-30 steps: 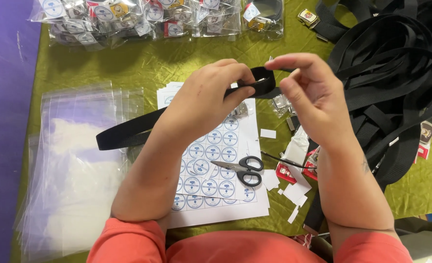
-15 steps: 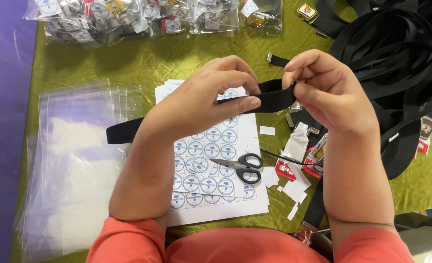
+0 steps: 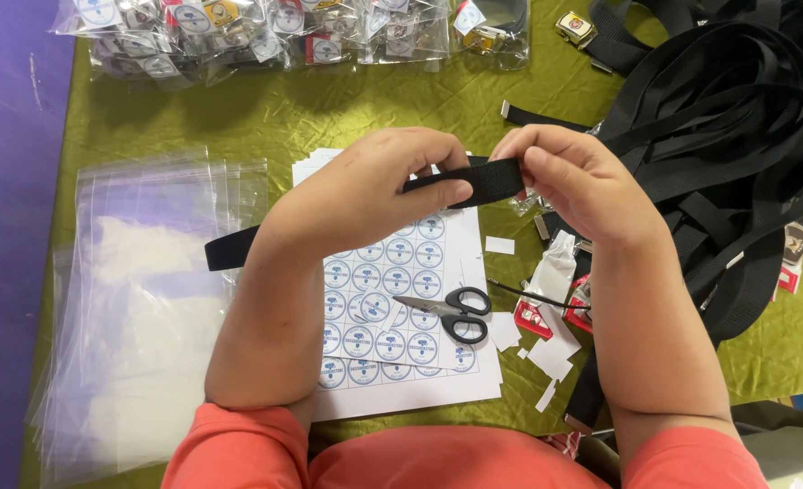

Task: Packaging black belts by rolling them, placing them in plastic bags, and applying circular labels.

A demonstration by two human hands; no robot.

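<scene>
Both hands are up over the middle of the table, closed on one black webbing strap (image 3: pixel 474 181). My left hand (image 3: pixel 365 195) has its fingers curled, thumb pressing the strap from below; my right hand (image 3: pixel 578 186) pinches the strap's near end between thumb and fingertips. The two hands sit close, with only a short run of strap showing between them. From the left hand the strap runs back under my forearm, and its far end (image 3: pixel 229 249) pokes out over the green tablecloth (image 3: pixel 329 122).

Under my hands I see a sheet of round blue-and-white stickers (image 3: pixel 392 335), with black-handled scissors (image 3: pixel 447 312) lying on it, blades shut. A stack of clear plastic bags (image 3: pixel 139 308) lies to the left, reaching near the table's left edge, beside a purple strip (image 3: pixel 8 226). To the right a big heap of black straps (image 3: pixel 727 154) crowds in just beside my right hand. Filled bags (image 3: pixel 266 32) line the far edge. Paper scraps (image 3: pixel 551 353) lie near my right forearm. Bare cloth lies between the hands and the far bags.
</scene>
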